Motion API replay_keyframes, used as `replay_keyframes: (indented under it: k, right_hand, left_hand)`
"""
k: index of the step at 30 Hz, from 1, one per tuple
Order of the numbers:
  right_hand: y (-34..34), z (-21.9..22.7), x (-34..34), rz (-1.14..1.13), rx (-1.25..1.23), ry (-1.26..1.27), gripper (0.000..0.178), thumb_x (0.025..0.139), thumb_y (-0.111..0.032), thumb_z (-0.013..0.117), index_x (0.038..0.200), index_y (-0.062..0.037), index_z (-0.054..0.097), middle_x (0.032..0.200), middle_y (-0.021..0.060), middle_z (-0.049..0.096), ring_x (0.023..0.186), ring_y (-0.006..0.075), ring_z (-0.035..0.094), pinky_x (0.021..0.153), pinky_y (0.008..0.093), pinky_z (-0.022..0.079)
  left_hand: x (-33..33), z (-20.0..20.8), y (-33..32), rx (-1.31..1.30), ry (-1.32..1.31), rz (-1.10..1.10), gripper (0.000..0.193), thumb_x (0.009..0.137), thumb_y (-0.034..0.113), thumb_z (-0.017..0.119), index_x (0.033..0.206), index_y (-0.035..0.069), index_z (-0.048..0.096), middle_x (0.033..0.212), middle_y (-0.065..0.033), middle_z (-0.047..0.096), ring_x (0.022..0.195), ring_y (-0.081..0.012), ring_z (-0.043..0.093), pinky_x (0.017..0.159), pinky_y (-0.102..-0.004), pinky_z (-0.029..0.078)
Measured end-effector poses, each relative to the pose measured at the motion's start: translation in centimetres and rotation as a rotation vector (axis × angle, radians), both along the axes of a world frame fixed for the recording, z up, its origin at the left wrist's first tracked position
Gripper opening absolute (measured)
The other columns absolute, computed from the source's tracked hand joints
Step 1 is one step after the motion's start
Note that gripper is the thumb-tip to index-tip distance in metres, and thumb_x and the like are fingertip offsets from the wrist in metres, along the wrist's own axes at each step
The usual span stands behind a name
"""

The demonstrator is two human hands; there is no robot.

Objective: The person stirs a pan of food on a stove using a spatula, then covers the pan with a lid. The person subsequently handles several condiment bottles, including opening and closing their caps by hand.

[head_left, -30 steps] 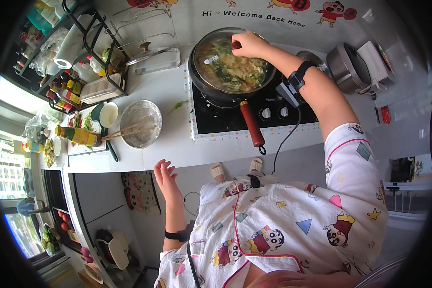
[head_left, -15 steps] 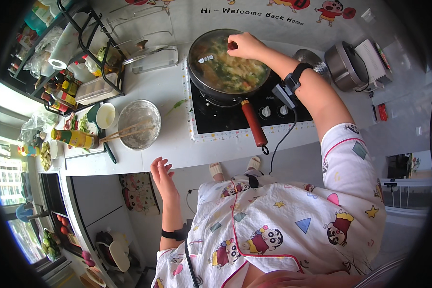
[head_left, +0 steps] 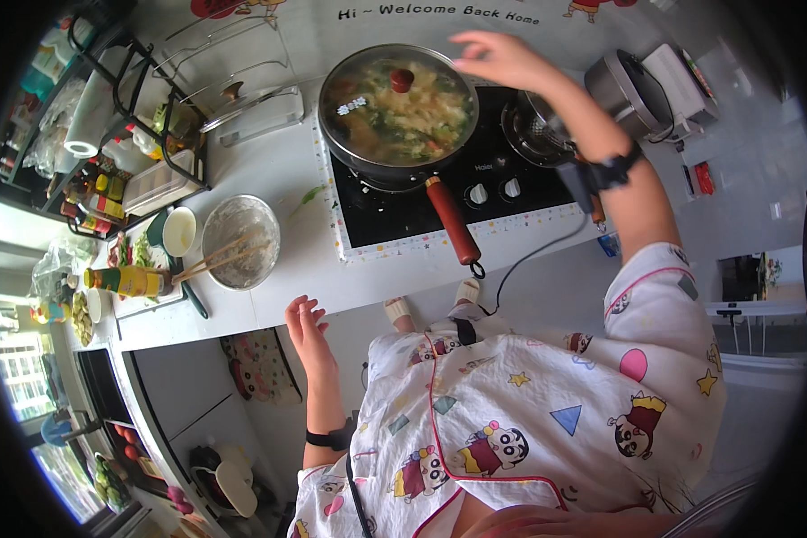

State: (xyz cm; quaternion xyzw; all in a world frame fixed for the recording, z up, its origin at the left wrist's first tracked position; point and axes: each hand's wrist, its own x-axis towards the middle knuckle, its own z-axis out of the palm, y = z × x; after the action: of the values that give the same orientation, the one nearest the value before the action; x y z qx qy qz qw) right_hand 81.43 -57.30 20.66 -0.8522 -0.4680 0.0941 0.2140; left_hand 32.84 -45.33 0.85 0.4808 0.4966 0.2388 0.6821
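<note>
A dark frying pan with a red-brown handle sits on the left part of the black cooktop. Its glass lid lies over it, with a round red-brown knob on top. Through the glass I see soup with greens and pale egg-like shreds. Up and to the right of the lid, clear of the knob, my right hand is open, fingers stretched and holding nothing. My left hand hangs before the counter's front edge, fingers loosely bent and apart, nothing in it.
A floury metal bowl with chopsticks stands left of the cooktop, beside a yellow-labelled bottle and a white cup. On the right are a second dark pan and a grey pot. A black rack stands far left.
My right hand has let go of the lid knob and moved right, its fingers spreading. The view has shifted, exposing the second pan. My left hand stays about where it was.
</note>
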Motion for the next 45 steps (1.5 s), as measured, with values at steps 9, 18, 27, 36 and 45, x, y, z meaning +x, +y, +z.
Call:
replay_keyframes:
  k: [9,18,27,36,45]
  right_hand:
    - [-33.5,-9.1,-4.5,-1.108,0.159,0.88,0.068,0.081,-0.06,0.071,0.127,-0.0134,0.053,0.112,0.0081,0.062,0.101,0.0244,0.06,0.083,0.0447,0.051]
    - [-33.4,-15.8,-5.0,-0.697,0.859,1.726,0.018,0.091,-0.017,0.068,0.098,-0.0117,0.052,0.068,-0.0038,0.051,0.048,0.0035,0.043,0.038,0.0172,0.032]
    - [-45.7,-11.8,-8.7,-0.721,0.868,1.522,0.017,0.09,-0.006,0.06,0.097,-0.0115,0.047,0.066,-0.0036,0.042,0.045,0.0043,0.034,0.037,0.0216,0.024]
    - [-59.8,-13.1,-7.2,-0.896,0.907,1.302,0.021,0.089,-0.005,0.059,0.099,-0.0097,0.042,0.067,-0.0025,0.042,0.047,0.0044,0.035,0.037,0.0217,0.021]
    - [-64.3,-16.4,-4.5,-0.926,1.02,1.34,0.018,0.089,-0.005,0.058,0.096,-0.0098,0.042,0.066,-0.0036,0.04,0.047,0.0042,0.034,0.038,0.0216,0.022]
  left_hand:
    - [3.8,-0.6,-3.6,0.026,0.01,-0.221,0.023,0.102,0.027,0.05,0.117,0.01,0.056,0.101,-0.001,0.063,0.088,-0.0115,0.058,0.076,-0.027,0.042]
    - [7.2,0.8,-9.5,0.151,0.105,-0.221,0.026,0.102,0.029,0.049,0.12,0.013,0.056,0.1,0.0001,0.064,0.085,-0.0105,0.057,0.075,-0.0277,0.042]
    - [6.3,1.0,-16.6,0.183,0.199,-0.06,0.035,0.101,0.039,0.051,0.127,0.016,0.053,0.108,-0.0004,0.061,0.093,-0.0135,0.054,0.08,-0.0307,0.041]
    - [8.3,0.2,-20.5,0.18,0.177,0.001,0.036,0.098,0.041,0.053,0.126,0.019,0.053,0.115,-0.0017,0.06,0.099,-0.0154,0.054,0.088,-0.0368,0.04]
    - [12.1,1.8,-24.4,0.232,0.196,-0.031,0.038,0.098,0.042,0.052,0.128,0.019,0.052,0.118,-0.0016,0.059,0.102,-0.016,0.053,0.091,-0.0367,0.038]
